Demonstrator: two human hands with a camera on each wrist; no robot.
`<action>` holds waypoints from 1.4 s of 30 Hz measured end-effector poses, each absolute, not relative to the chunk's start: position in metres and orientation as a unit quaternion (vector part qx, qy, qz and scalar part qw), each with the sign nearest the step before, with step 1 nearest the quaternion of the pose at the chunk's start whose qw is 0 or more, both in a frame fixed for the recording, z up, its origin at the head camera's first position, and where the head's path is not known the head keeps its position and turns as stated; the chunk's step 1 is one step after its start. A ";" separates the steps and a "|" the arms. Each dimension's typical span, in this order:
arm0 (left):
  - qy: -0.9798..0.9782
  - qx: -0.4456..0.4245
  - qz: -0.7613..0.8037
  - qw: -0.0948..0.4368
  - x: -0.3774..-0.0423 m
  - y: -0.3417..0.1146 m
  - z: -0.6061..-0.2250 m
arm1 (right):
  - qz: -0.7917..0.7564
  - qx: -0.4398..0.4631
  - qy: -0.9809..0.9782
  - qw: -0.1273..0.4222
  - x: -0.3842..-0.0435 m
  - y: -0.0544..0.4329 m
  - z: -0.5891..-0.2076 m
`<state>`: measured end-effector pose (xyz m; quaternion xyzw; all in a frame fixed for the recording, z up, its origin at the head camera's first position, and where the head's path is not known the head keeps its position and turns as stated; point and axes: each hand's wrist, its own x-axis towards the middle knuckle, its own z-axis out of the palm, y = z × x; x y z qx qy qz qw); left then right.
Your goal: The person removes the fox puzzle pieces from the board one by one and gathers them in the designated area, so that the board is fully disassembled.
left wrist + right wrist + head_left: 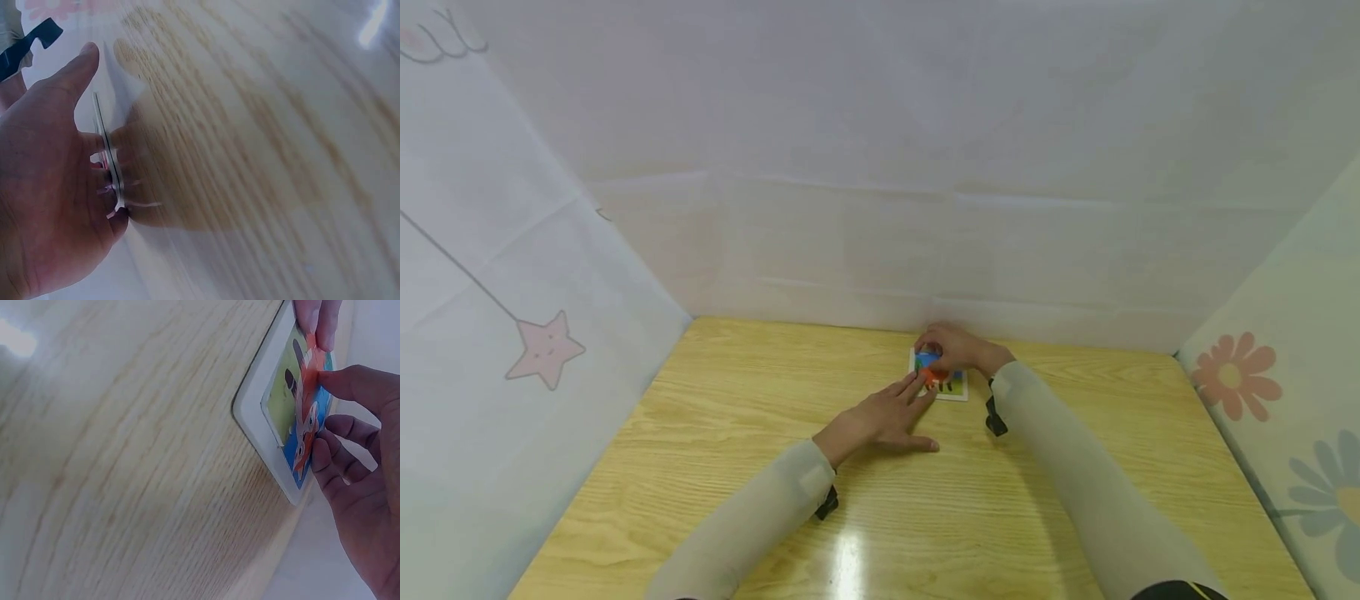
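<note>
My left hand (883,419), its fingers straight and spread, touches the picture board (294,409) at 8 o'clock; the board lies on the table (737,433), ahead toward 12. At its 1 o'clock my right hand (961,347) touches it, fingers bent; whether they pinch, I cannot tell.

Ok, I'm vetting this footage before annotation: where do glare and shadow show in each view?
Head: glare streak on the wood-grain tabletop, near bottom centre; left wrist: glare upper right, dark patch beside the left hand, shadow or reflection unclear; right wrist: glare upper left, soft shading on the tabletop near the white-bordered fox picture.
</note>
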<state>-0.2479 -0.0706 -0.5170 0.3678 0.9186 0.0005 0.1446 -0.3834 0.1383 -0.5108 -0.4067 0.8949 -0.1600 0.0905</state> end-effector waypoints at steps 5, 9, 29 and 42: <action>0.921 0.360 -0.004 0.147 -0.247 -0.070 -0.517 | -0.167 -0.405 0.894 0.087 -0.383 0.136 -0.511; 0.921 0.359 -0.001 0.152 -0.246 -0.068 -0.517 | -0.165 -0.395 0.899 0.096 -0.383 0.135 -0.510; 0.922 0.354 0.008 0.159 -0.244 -0.067 -0.513 | -0.171 -0.398 0.897 0.091 -0.385 0.135 -0.513; 0.923 0.353 -0.001 0.156 -0.246 -0.068 -0.512 | -0.184 -0.395 0.895 0.092 -0.387 0.138 -0.515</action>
